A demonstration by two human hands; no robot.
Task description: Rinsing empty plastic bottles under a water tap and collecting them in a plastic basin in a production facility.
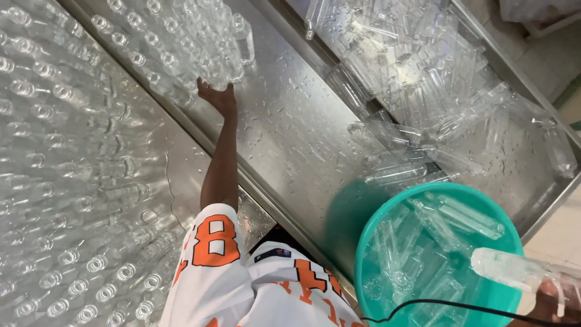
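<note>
Down at 4 o'clock the right hand [554,300] is gripping a clear bottle [514,269], fingers clamped round its far end, with the rest poking out toward 9 o'clock over the teal bucket [375,242]. That bucket is sitting right under it, full of more bottles, and a black cable [436,306] is running across its near rim. Out at 11 o'clock the left hand [219,97] is stretching forward with fingers spread apart, palm up, touching the near edge of the standing bottles [200,42] on the wet steel table [290,133]. Bare wet steel is lying open between the hand and the loose pile [423,79] at 1 o'clock. A raised rail is running diagonally past the arm, splitting off the packed rows [60,181] at 9 o'clock.
</note>
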